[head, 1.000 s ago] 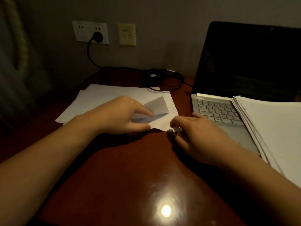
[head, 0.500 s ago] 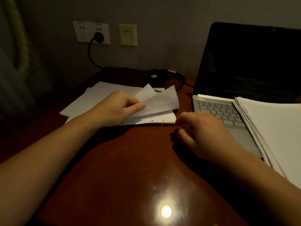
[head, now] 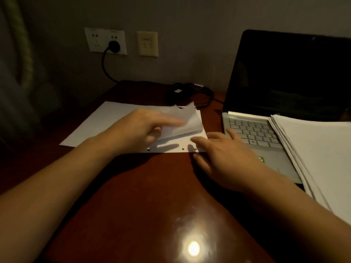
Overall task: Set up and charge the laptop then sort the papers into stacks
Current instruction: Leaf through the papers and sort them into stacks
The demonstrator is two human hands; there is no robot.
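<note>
Now, left hand (head: pixel 141 130): pinches a sheet (head: pixel 188 120), raised for sorting.
right hand (head: pixel 224 154): flat, pins stack (head: pixel 106 118) left of laptop (head: pixel 284 73).

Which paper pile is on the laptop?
The thick stack at right, resting on the laptop; the other sheets lie on the table.

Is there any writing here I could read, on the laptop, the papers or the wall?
No text can be read.
Green sticker on the laptop: too blurred.
Keyboard keys: too small.
White label on the charger: too blurred.
Papers: no print shows.
</note>
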